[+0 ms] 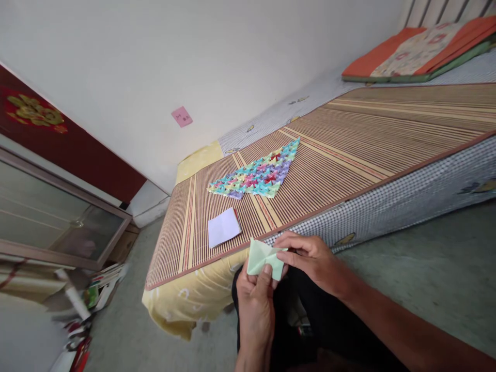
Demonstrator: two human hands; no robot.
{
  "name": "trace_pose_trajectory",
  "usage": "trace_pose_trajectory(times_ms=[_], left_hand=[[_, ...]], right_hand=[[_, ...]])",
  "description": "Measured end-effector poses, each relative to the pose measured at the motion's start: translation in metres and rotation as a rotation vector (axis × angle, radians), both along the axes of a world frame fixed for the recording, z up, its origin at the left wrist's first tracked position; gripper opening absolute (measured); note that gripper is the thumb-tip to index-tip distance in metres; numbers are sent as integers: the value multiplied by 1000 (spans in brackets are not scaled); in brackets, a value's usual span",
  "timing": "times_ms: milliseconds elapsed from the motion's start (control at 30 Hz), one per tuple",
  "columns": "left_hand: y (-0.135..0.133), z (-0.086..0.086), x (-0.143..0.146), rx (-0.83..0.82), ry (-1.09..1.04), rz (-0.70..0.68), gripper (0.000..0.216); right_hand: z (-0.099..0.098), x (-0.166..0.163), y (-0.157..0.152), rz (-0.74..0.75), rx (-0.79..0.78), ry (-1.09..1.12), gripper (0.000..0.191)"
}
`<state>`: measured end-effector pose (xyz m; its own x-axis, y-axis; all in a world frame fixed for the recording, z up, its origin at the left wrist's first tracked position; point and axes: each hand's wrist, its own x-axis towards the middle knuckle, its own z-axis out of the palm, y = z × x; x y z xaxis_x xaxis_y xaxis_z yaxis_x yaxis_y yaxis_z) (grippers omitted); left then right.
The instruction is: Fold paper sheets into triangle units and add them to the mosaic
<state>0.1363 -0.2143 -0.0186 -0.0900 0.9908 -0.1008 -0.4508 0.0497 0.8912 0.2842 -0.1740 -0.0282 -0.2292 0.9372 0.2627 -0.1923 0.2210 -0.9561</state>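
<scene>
A pale green sheet of origami paper (260, 258), creased and partly folded, is held up over my lap. My left hand (256, 294) grips it from below, with the thumb pressed on its front and the fingers behind. At the paper's right corner, my right hand (310, 258) pinches the edge between thumb and fingers. Beyond my hands, a white stack of paper (223, 228) lies near the front edge of the bed. Behind that stack is a flat triangular piece made of many joined folded-paper units (253, 178) in blue, purple, pink, red and yellow.
A striped bamboo mat (325, 155) covers the bed, over yellow and checked cloth. Folded orange bedding (422, 49) lies at the far right. A pink note (182, 117) sticks to the wall. A glass-fronted cabinet (58, 206) and piled clutter (83, 305) stand at left.
</scene>
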Motion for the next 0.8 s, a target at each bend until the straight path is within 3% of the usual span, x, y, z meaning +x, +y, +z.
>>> trace_pose_trajectory(times_ms=[267,400,533,667,800], left_hand=[[-4,3,-7,29,298,-102,58],[-7,3,-9,-14,316,-124,64],[-7,4,-9,-44,294,-57,52],[-9,14,-7,47,488,23,27],[-9,14,-11,87,658,125,30]], right_hand=[[11,7,5,168,-55,-47,15],[12,-5,0,143,-101,-80,16],[11,-13,-3,43,-82,-87,16],[11,-11,-1,11,-98,-131,20],[9,-8,1,76,-205,-107,21]])
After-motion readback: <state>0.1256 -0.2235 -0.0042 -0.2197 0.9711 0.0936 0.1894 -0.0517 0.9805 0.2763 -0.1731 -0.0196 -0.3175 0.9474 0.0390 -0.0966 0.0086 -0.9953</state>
